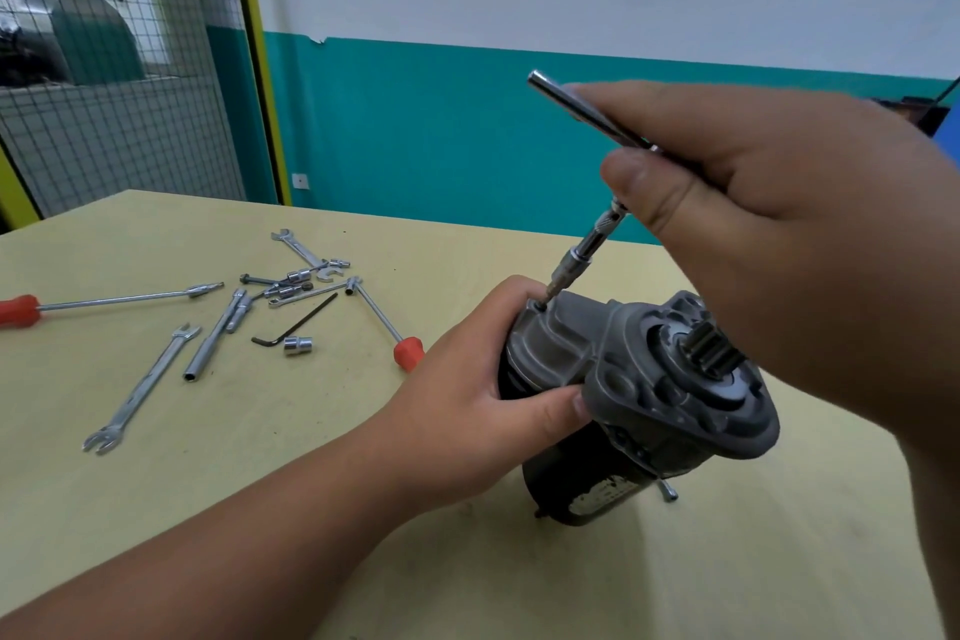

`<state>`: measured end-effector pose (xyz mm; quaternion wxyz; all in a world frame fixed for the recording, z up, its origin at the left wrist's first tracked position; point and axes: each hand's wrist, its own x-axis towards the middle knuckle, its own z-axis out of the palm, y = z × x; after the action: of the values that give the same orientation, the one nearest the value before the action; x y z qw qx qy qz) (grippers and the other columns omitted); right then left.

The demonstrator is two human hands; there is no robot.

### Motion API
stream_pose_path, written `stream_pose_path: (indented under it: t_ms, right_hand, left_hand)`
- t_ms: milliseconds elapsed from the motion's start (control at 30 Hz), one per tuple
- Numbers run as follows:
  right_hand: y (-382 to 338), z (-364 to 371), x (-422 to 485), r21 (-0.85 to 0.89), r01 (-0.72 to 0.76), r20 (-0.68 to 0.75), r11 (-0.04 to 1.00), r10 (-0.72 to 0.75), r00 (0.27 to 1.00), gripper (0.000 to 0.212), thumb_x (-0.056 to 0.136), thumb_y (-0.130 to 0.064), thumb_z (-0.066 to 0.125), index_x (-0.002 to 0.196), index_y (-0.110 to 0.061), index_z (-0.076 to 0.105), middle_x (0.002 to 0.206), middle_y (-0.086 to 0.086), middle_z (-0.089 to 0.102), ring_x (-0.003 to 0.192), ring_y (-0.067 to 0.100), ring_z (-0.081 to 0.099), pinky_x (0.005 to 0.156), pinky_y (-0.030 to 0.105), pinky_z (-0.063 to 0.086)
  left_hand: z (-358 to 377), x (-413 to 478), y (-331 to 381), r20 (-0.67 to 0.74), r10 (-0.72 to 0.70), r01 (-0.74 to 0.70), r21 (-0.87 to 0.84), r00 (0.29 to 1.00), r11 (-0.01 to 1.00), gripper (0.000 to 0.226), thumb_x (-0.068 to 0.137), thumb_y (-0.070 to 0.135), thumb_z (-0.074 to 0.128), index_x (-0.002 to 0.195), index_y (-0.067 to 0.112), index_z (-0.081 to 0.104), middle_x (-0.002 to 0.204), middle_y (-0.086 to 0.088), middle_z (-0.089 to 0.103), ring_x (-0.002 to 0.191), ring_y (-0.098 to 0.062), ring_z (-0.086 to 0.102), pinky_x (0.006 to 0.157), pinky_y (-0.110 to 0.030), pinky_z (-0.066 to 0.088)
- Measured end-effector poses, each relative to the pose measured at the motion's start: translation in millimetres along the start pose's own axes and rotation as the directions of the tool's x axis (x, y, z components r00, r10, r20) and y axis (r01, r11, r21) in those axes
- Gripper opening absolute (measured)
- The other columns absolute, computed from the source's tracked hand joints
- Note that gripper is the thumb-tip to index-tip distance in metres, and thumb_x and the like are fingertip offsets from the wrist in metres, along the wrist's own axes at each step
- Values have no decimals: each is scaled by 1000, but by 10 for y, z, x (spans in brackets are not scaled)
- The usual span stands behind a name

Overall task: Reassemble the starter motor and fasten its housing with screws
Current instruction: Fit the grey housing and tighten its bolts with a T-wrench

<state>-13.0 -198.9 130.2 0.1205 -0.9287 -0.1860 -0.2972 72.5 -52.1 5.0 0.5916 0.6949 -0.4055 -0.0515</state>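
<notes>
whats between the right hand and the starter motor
In the head view, the shaft of the driver the right hand grips spans that gap, its tip at a hole in the housing of the starter motor.

dark grey cast-metal starter motor (649, 400); pale yellow desk (260, 431); silver spanners (140, 392); red-handled screwdriver (104, 299); teal-and-white wall (467, 68).

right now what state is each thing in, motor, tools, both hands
starter motor, on end on the table, pinion up, tilted
left hand, grips the starter motor
right hand, grips the driver's handle
driver, slanted, tip in a hole at the motor's top edge
allen key, lying loose on the table
loose socket, lying by the allen key
</notes>
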Motion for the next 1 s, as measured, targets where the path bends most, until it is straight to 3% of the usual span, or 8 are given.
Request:
stream_pose_path:
  t_ms: [67,167,367,500,600,767,867,1000]
  right_hand:
    - [152,-1,-9,44,-107,-72,993,110,991,40,100,-49,38,136,-48,55,92,-16,68,85,5,57,70,30,53]
    - [235,-22,-60,37,-57,-77,998,60,995,30,104,-39,42,123,-29,64,77,-25,59,67,-2,54,55,12,40]
    - [409,-149,-29,53,22,-67,998,-18,998,39,104,-43,45,142,-50,48,92,-7,59,89,14,57,71,41,44]
    - [421,-171,-48,112,-13,-74,994,21,997,29,104,-51,44,130,-52,57,87,-8,66,72,16,63,61,46,53]
    - [355,-141,-35,87,-47,-103,995,56,993,29,104,-50,42,128,-45,58,81,-5,61,64,18,58,56,41,53]
    - [253,-54,-21,28,-163,-134,986,165,977,29,100,-48,38,123,-39,53,79,-1,61,80,5,55,60,26,41]
    - [249,-58,-20,-73,-231,-121,970,221,968,46,101,-47,31,111,-18,66,66,-2,54,65,16,51,60,25,36]
    - [226,-112,-17,-130,-249,-80,960,241,967,51,104,-50,29,110,-16,67,63,-2,49,59,16,45,54,26,30]
  left_hand:
    - [2,-4,5,3,0,0,-7,1000,1000,38,89,46,76,118,35,55,109,8,73,103,-11,71,83,-23,57]
    - [9,-6,22,12,-2,2,-3,1000,1000,41,86,50,76,117,37,54,108,7,73,103,-16,72,84,-26,59]
    - [7,-5,33,36,-8,6,58,999,998,41,87,49,75,120,40,52,113,13,73,109,-10,72,91,-34,60]
    - [15,-15,25,14,-10,9,74,1000,997,40,89,44,77,121,39,52,112,13,74,108,-11,72,94,-43,59]
    - [27,-24,35,-3,-8,8,83,1000,997,42,88,47,76,121,37,52,113,11,74,109,-13,72,93,-45,59]
    - [57,-33,46,-20,-8,10,110,1000,994,44,87,54,74,121,37,52,112,11,74,108,-12,72,89,-41,60]
    - [77,-37,42,-43,6,0,134,999,991,40,90,48,76,120,36,52,110,12,74,105,-10,72,86,-36,58]
    - [93,-31,49,-50,13,-6,141,999,990,40,88,50,76,117,35,53,106,10,74,101,-12,72,84,-40,59]
